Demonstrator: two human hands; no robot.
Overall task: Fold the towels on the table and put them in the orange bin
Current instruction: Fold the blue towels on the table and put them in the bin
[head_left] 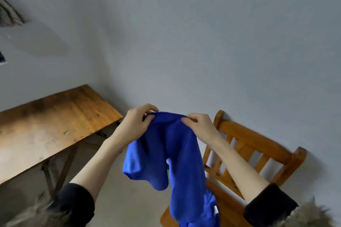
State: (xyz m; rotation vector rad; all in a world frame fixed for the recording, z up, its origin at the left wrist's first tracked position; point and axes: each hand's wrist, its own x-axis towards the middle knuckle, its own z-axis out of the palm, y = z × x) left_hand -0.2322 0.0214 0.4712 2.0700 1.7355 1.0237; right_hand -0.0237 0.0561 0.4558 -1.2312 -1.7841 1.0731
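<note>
A blue towel (171,155) hangs in the air in front of me, bunched and drooping in two lobes. My left hand (137,122) pinches its top edge on the left side. My right hand (200,125) pinches the same top edge a short way to the right. The towel's lower end trails down over the wooden chair (258,155) at the bottom right. The orange bin is not in view.
A bare wooden table (51,121) on folding legs stands at the left against the pale wall. The wooden chair with a slatted back stands at the right, close to the wall. Pale floor lies between table and chair.
</note>
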